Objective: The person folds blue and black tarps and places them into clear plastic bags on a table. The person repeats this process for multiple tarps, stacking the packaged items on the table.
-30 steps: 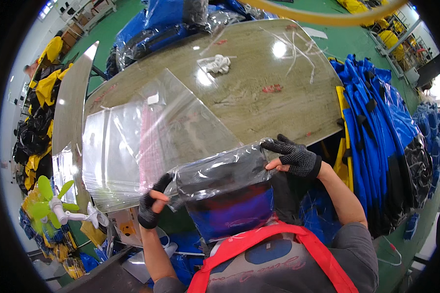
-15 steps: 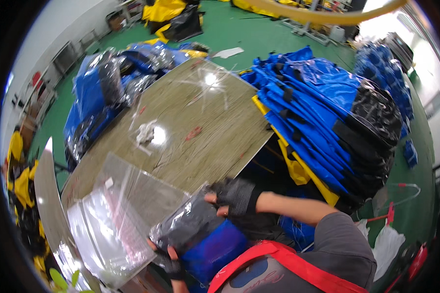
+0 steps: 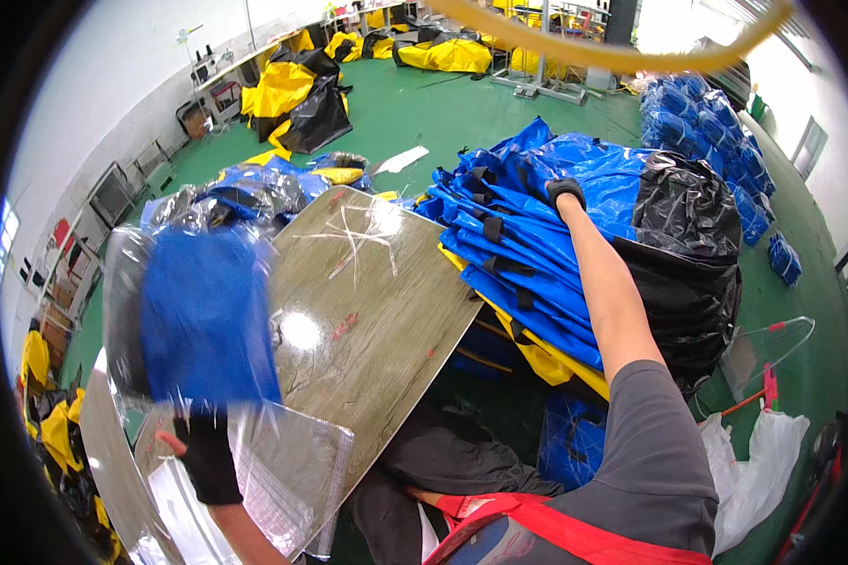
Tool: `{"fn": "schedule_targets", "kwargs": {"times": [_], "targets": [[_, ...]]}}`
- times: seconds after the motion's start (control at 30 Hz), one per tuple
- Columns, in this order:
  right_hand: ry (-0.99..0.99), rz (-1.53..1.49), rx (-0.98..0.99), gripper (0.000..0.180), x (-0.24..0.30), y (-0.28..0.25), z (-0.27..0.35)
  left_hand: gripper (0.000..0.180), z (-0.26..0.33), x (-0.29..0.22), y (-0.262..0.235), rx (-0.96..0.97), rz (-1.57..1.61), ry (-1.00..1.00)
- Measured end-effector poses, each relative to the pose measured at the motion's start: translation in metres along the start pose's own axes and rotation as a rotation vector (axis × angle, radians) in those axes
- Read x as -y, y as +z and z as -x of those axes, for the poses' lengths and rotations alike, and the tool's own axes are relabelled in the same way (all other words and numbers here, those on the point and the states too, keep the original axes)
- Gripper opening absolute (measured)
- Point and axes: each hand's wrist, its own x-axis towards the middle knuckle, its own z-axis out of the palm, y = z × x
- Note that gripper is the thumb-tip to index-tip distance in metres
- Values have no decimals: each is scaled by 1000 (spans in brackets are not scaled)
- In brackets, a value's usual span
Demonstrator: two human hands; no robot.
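Observation:
My left hand (image 3: 203,452), in a black fingerless glove, holds up a clear plastic bag with a folded blue garment (image 3: 198,315) inside, blurred with motion, above the left end of the table. My right hand (image 3: 565,191), also gloved, is stretched far out and rests on the top of a tall pile of folded blue garments with black straps (image 3: 509,235) to the right of the table. Whether its fingers grip a garment is hidden by the glove and the folds.
A wood-grain table top (image 3: 377,311) carries thin white strings. A stack of clear plastic bags (image 3: 283,471) lies at its near left end. Black plastic sacks (image 3: 693,245), bagged blue items (image 3: 245,198) and yellow garment heaps (image 3: 283,89) stand on the green floor.
Both hands held the bagged garment low in front of me; now the left hand alone has swung it up and left, and the right hand has let go and reached out onto the blue pile.

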Motion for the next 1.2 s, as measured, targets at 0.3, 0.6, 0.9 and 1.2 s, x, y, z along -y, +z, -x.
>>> {"fn": "schedule_targets", "kwargs": {"times": [0.3, 0.6, 0.9, 1.2], "targets": [[-898, -503, 532, 20, -5, -172, 398, 88, -38, 108, 78, 210, -147, -652], [-1580, -158, 943, 25, -44, -74, 574, 52, -88, 170, 157, 364, -438, -787], [-1647, -522, 576, 50, 113, -108, 499, 48, 15, 20, 30, -52, -605, -317], [-1337, 228, 267, 68, 89, 4, 289, 45, 195, -100, -243, -812, -1291, 102]]}}
